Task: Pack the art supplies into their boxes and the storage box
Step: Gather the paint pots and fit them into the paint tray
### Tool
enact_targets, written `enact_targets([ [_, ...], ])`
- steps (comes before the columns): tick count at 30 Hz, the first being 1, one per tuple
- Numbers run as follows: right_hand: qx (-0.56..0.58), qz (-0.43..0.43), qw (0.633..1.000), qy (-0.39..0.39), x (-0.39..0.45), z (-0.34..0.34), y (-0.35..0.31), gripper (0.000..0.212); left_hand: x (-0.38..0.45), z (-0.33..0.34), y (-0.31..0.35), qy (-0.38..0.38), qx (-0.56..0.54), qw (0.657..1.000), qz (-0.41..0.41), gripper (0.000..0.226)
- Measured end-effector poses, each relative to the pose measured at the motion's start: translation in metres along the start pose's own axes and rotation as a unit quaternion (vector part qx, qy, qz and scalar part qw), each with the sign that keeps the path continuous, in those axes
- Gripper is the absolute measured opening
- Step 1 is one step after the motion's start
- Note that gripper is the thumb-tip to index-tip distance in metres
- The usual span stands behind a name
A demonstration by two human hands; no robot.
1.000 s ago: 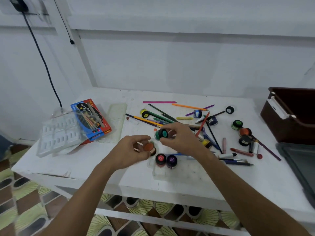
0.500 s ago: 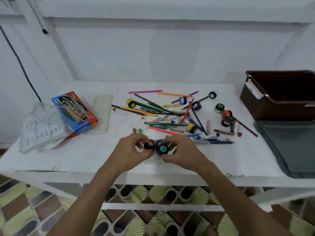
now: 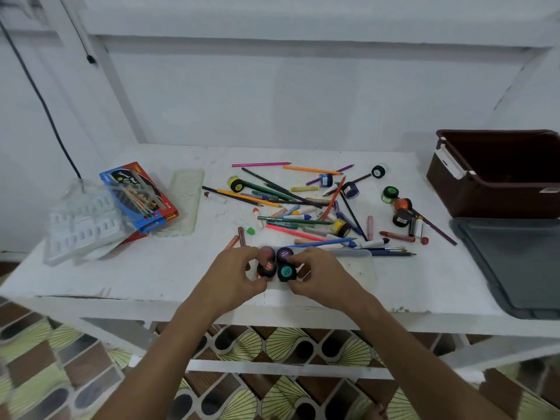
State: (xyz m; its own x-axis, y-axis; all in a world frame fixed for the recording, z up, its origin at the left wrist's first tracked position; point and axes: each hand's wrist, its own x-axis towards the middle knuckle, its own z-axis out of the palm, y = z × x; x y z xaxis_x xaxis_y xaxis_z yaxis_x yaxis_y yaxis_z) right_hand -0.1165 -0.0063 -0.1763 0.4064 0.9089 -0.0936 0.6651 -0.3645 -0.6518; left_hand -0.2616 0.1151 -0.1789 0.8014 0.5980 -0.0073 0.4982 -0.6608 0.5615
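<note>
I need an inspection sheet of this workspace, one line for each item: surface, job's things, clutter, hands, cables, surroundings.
Surface: white table, paint worn at the front edge.
Job's things: four paint pots grouped at the left end of a clear tray; loose pencils and crayons scattered behind; more pots to the right; brown storage box open, its grey lid lying in front.
Clutter: clear plastic insert; blue and red pencil box.
Hands: left hand grips the orange pot; right hand grips the teal pot.
Cables: black cable down the wall, left.
Surroundings: white wall; patterned floor.
</note>
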Motion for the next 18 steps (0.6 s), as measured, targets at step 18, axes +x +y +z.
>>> enact_targets([
  [18,0.019,0.02,0.998,0.053,-0.002,0.013,0.002,0.034,0.0,0.007,-0.01,0.009,0.014,0.999,0.051,0.019],
])
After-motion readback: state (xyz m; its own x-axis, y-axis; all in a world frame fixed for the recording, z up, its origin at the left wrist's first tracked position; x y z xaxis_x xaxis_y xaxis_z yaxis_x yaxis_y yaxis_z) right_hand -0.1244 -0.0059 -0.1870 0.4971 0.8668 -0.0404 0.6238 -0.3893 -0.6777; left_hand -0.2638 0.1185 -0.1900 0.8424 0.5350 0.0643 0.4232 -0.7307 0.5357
